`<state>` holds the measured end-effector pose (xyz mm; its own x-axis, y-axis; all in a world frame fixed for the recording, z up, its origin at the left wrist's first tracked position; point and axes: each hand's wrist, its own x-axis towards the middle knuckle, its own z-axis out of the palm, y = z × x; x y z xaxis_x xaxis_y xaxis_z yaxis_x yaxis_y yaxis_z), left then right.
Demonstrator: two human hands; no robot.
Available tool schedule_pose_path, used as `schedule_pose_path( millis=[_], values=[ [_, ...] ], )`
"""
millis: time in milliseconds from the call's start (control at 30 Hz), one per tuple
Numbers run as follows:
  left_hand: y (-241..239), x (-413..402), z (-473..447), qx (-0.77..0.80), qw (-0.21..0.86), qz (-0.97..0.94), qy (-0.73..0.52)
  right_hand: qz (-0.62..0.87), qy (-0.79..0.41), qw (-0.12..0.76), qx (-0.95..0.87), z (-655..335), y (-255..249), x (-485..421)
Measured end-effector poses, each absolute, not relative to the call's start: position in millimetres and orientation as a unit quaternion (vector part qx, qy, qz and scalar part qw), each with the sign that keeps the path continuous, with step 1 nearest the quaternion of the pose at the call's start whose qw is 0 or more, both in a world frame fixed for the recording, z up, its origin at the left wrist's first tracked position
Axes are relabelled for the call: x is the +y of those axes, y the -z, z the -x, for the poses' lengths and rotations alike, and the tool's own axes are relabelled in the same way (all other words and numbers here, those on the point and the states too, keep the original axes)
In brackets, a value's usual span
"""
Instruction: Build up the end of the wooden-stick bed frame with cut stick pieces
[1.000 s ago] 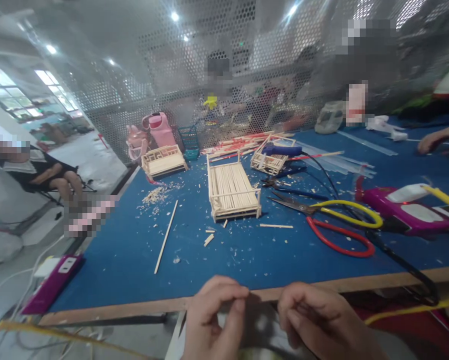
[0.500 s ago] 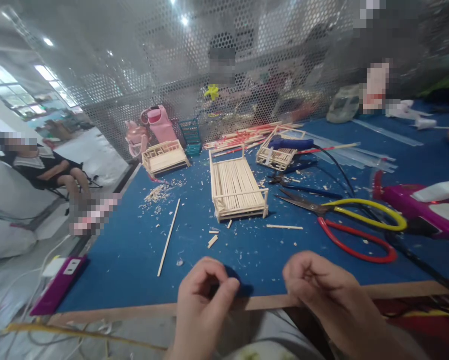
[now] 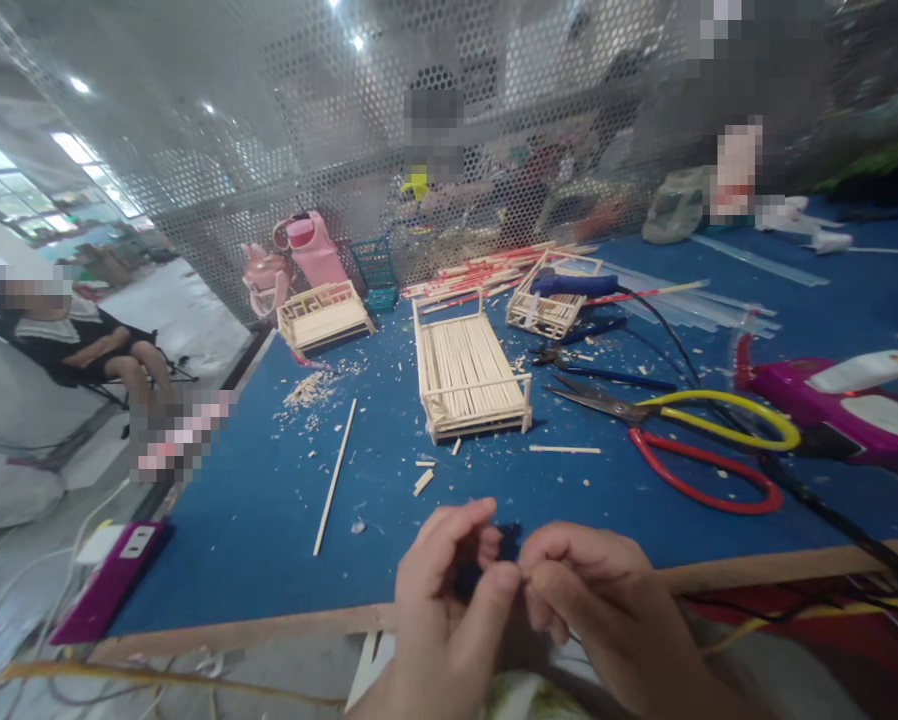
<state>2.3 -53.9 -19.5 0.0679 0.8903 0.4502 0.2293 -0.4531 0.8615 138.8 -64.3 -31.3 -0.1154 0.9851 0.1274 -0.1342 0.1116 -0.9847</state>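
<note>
My left hand (image 3: 456, 590) is just over the table's near edge, its fingers curved and parted from the thumb, with nothing visible in it. Right beside it, my right hand (image 3: 595, 590) is closed in a pinch, thumb pressed to forefinger; whatever it may hold is hidden. The hands' tips meet or nearly meet. Beyond them stands a small bed-shaped frame of wooden sticks (image 3: 473, 375). Short stick offcuts (image 3: 423, 482) lie in front of it. One long thin stick (image 3: 335, 478) rests to the left, a shorter stick (image 3: 565, 450) to the right.
Scissors (image 3: 636, 412) with yellow and red handles lie at right, near pliers (image 3: 606, 375) and a purple power strip (image 3: 846, 405). A blue glue gun (image 3: 576, 283) rests on another stick frame. A stick-built bench (image 3: 325, 318) stands at back left. A person (image 3: 81, 340) sits beyond.
My two hands have come together: the left moved right and its fingers spread, the right moved left. The view has shifted slightly. The objects on the table stay in place.
</note>
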Motion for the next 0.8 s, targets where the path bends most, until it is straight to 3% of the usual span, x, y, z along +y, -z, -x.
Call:
schedule_pose_path(
  millis=[200, 367, 567, 667, 800],
  values=[
    [20, -53, -1, 0.47, 0.363, -0.61, -0.524, 0.408, -0.436, 0.521, -0.61, -138, 31, -69],
    [9, -53, 3, 0.423, 0.306, -0.717, -0.461, 0.383, -0.31, 0.556, -0.669, -140, 29, -68],
    [3, -55, 4, 0.481, 0.218, -0.746, -0.407, 0.369, -0.136, 0.503, -0.769, -145, 37, -70],
    [8, -59, 2, 0.488, 0.173, -0.745, -0.421, 0.385, -0.101, 0.459, -0.794, -143, 42, -68],
    [12, -67, -1, 0.348, 0.145, -0.794, -0.476, 0.472, -0.129, 0.445, -0.75, -145, 38, -59]
  ],
)
